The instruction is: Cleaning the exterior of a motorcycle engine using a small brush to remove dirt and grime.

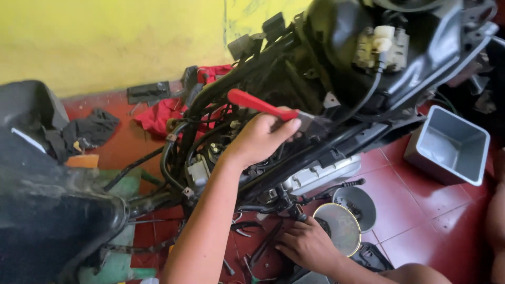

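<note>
My left hand (pixel 258 141) reaches up into a stripped motorcycle (pixel 336 58) and grips a brush with a red handle (pixel 252 102). The brush's dark bristles (pixel 315 125) press against the black frame tubes and hoses above the engine (pixel 315 176). My right hand (pixel 307 246) is low on the red tiled floor, under the engine. Its fingers are bent over dark hand tools (pixel 263 244) lying there. Whether it grips one is unclear.
A grey plastic bin (pixel 447 147) stands on the floor at right. Two round metal bowls (pixel 342 227) sit beside my right hand. A red cloth (pixel 160 113) and a black cloth (pixel 89 129) lie by the yellow wall. A black body panel (pixel 42 210) fills the left.
</note>
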